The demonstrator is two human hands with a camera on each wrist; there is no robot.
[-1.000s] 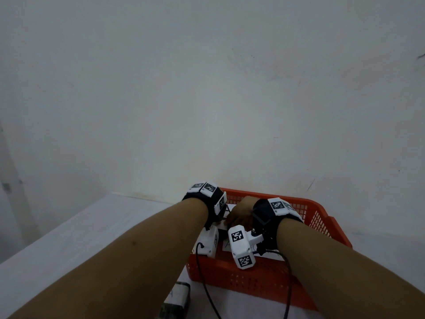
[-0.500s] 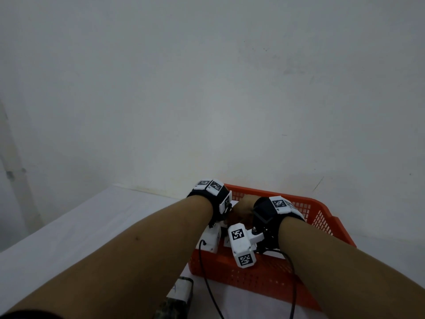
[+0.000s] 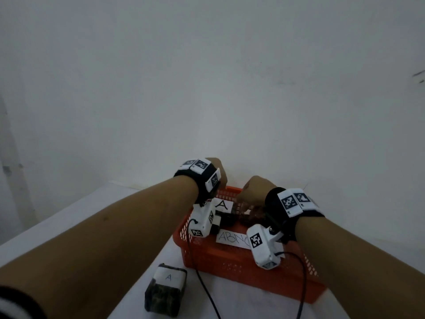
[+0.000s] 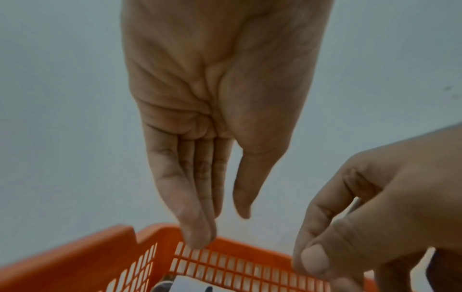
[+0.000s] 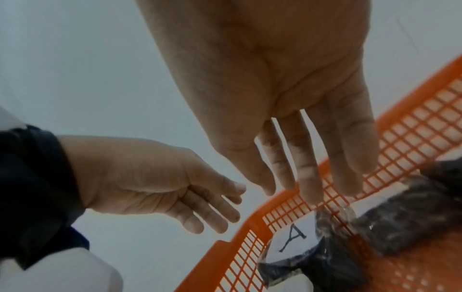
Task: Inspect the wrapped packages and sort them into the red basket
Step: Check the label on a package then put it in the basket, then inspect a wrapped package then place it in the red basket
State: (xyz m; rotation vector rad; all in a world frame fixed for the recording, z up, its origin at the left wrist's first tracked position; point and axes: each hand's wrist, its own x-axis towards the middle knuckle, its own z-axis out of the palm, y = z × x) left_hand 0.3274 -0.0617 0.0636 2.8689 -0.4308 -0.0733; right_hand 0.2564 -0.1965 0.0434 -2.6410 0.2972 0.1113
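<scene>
The red basket (image 3: 230,263) stands on the white table in front of me. Inside it lie dark wrapped packages, one with a white label marked A (image 3: 222,204) (image 5: 295,243) and another dark one (image 5: 405,213) beside it. One more wrapped package marked A (image 3: 165,288) rests on the table before the basket's left corner. My left hand (image 4: 221,229) hovers over the basket's far rim (image 4: 237,247), fingers straight and empty. My right hand (image 5: 290,194) hangs above the packages with its fingers pointing down, holding nothing.
A paper strip lettered ABNO (image 3: 232,237) lies in the basket's near part. Black cables (image 3: 202,279) trail from the wrist cameras across the basket's front. A bare white wall (image 3: 207,88) rises close behind the table.
Both hands have lifted up out of the basket, the left one higher. The package on the table shows more fully as the head view tilted down.
</scene>
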